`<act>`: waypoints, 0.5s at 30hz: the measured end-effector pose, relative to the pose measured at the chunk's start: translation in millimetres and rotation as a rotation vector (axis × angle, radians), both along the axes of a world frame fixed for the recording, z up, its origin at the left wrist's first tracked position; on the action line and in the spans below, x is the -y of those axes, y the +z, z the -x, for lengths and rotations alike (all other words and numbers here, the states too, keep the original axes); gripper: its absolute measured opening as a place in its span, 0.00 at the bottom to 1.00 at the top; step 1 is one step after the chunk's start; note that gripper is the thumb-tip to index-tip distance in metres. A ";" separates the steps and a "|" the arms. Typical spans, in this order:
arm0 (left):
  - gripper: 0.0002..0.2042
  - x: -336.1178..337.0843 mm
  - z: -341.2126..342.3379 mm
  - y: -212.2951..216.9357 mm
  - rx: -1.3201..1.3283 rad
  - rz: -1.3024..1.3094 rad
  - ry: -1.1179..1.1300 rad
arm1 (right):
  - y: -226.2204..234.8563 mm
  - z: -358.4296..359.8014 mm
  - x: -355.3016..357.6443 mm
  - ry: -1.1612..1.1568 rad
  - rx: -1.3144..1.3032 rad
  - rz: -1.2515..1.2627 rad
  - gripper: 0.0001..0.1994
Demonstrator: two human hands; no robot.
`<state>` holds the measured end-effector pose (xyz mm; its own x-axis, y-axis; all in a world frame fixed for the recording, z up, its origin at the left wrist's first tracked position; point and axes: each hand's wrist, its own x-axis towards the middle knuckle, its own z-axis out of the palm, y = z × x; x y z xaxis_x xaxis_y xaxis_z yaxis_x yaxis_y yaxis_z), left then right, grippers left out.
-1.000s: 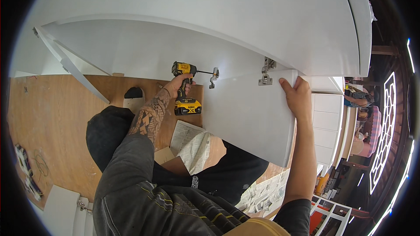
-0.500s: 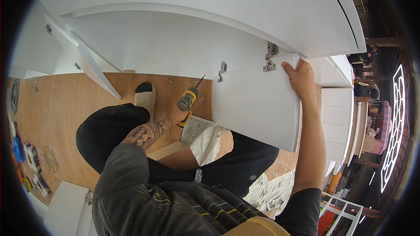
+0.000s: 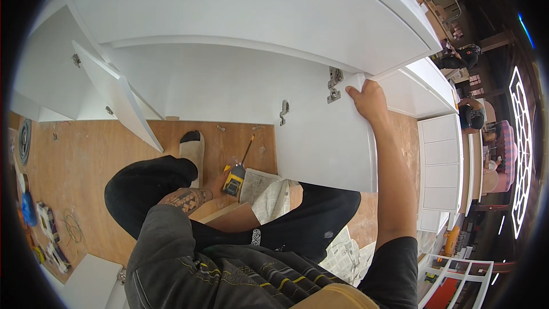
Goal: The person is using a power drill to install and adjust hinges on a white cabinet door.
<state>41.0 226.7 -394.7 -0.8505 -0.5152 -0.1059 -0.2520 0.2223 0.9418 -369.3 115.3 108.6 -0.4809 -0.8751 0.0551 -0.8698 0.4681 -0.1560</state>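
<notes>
My left hand (image 3: 218, 183), partly hidden by my leg and the tool, is closed around a yellow and black power drill (image 3: 234, 180). Its long thin bit points up and away, above the wooden floor and apart from the door. My right hand (image 3: 372, 102) grips the far right corner of a white cabinet door (image 3: 329, 149), thumb on the near face and fingers over the edge. One metal hinge (image 3: 334, 87) sits close to that hand, between door and cabinet. A second metal hinge (image 3: 284, 113) is on the door's left side.
The long white cabinet (image 3: 246, 14) spans the far side. Another hinged door (image 3: 117, 94) stands ajar at left. Newspaper (image 3: 269, 194) lies by my legs. Tools and a cable (image 3: 73, 228) are on the floor at left. White drawers (image 3: 439, 149) and people are at right.
The drill has come down and a little left, toward my body, with its bit farther from the hinges. My right hand keeps its grip on the door; the whole view has shifted slightly.
</notes>
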 end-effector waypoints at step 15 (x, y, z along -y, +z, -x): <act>0.27 116.8 5.2 121.5 0.745 0.675 -0.911 | -13.8 -13.9 12.5 0.094 0.057 0.069 0.20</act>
<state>35.9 109.9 -273.2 -0.7666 0.0613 -0.6392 -0.1665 0.9424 0.2901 -355.4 102.8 94.9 -0.4014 -0.9113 0.0913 -0.8979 0.3719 -0.2354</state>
